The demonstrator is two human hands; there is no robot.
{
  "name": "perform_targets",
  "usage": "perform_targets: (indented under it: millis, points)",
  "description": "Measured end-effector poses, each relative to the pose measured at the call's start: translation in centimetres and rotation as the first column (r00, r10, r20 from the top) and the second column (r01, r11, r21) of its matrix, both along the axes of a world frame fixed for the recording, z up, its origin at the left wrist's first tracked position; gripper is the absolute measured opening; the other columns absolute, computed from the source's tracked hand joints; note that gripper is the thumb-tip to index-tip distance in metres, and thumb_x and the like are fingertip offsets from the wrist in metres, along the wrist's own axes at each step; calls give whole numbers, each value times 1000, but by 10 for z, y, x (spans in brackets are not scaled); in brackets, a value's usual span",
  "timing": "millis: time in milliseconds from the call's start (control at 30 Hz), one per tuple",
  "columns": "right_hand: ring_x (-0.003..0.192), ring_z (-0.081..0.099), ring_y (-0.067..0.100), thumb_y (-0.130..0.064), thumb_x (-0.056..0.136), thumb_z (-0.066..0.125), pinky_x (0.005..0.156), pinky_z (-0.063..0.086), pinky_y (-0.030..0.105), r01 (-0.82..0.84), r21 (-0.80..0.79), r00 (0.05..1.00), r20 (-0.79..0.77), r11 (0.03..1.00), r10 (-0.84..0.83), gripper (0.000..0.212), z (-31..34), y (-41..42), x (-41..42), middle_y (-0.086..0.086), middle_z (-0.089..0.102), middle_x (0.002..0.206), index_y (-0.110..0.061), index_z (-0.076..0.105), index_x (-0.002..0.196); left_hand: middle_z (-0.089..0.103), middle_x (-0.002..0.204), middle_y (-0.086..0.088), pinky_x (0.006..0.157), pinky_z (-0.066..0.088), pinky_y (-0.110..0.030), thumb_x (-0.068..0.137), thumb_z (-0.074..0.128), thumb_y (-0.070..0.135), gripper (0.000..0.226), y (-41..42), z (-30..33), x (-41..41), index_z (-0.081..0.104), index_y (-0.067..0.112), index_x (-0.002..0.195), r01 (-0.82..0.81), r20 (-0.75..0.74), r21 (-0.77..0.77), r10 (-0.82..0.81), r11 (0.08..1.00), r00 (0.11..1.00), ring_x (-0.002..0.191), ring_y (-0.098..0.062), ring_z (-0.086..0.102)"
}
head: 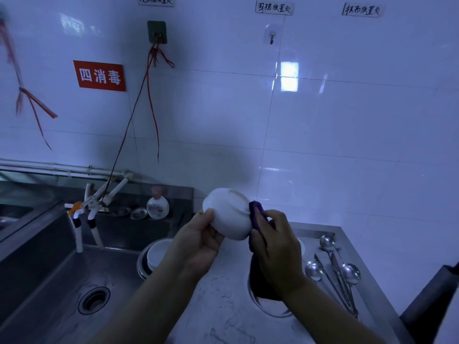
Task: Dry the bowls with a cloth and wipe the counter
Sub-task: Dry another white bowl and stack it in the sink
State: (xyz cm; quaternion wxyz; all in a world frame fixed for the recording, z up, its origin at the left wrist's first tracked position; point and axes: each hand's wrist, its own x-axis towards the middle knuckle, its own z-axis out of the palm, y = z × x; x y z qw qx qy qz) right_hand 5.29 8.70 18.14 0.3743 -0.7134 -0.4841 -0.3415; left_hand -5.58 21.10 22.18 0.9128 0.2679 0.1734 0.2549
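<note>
A white bowl is held up over the steel counter, its base turned toward the wall. My left hand grips its rim from the left. My right hand holds a purple cloth pressed against the bowl's right side; the rest of the cloth hangs down behind my wrist. More white bowls sit stacked in a metal basin at the sink's right edge.
A steel sink with a drain lies to the left, taps at its back. Several metal ladles and spoons lie on the counter's right side. A round metal dish sits under my right wrist. A soap bottle stands behind the sink.
</note>
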Motion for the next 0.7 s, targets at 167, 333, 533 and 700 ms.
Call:
perform_targets:
  millis: [167,333,533,700]
  points:
    - [85,61,26,-43,100,34,65,55,31,45,4,984,174,999,-45,52,4,16,-13,17,64,106,-3,61,120,72,98,-19,73,52,-36,97,42,14,20,-18,-1,4,54,9,111,45,17,-36,-45,998,999,82,-26,72]
    - [93,46,22,-40,100,37,65,53,31,67,-14,939,339,998,-58,38,-3,16,-11,9,45,120,-16,48,127,71,98,-19,75,57,-37,96,43,17,25,-25,-4,3,57,3,112,49,-2,-83,-49,995,999,89,-25,68]
    - [97,47,24,-40,102,31,76,46,27,58,95,976,202,994,-76,39,-14,9,3,16,53,118,-14,47,127,70,96,-24,77,55,-44,96,44,14,22,-27,-6,0,56,0,107,41,46,-198,-32,979,998,97,-30,64]
    - [109,49,12,-44,102,26,92,43,18,-120,273,947,-256,954,192,49,-15,10,9,13,51,119,-13,47,134,74,88,-16,67,59,-36,92,47,14,25,-19,-14,1,67,-2,94,72,83,-187,-57,980,995,78,-23,72]
